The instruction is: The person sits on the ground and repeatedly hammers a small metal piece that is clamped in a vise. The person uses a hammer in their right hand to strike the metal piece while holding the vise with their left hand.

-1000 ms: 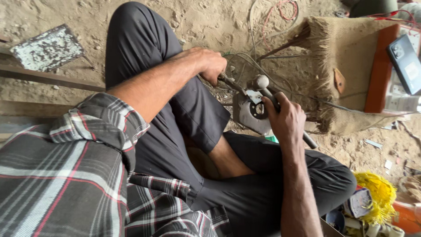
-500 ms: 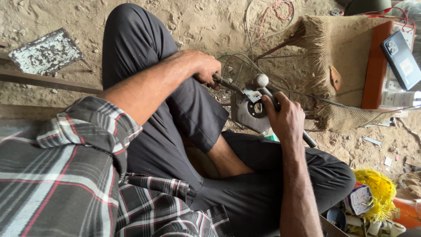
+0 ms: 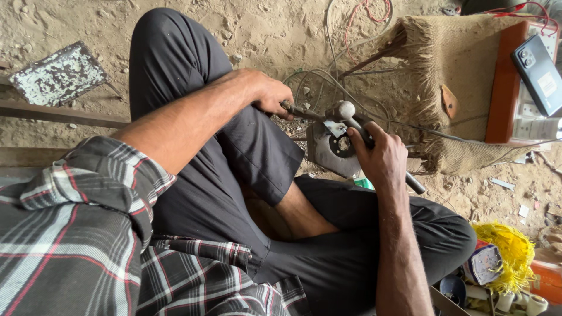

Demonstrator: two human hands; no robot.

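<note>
I sit cross-legged on sandy ground in dark trousers and a plaid shirt. My left hand (image 3: 266, 93) is closed around the handle of a thin metal tool (image 3: 301, 111) whose tip reaches a grey metal housing (image 3: 331, 153) with a round opening, resting by my knee. My right hand (image 3: 380, 157) grips a dark rod-like handle (image 3: 413, 184) with a rounded metal head (image 3: 343, 110) above the housing. The tool tips meet on top of the housing.
A burlap-covered block (image 3: 451, 70) stands at the right with an orange board (image 3: 503, 88) and a phone (image 3: 540, 73) on it. Wires (image 3: 345, 41) loop over the sand. A flaking metal plate (image 3: 58, 73) lies left. Yellow fibre (image 3: 515, 248) and small parts sit at lower right.
Both hands stay on their tools at the housing. The view has shifted slightly, and the left hand's tool has moved a little over the housing.
</note>
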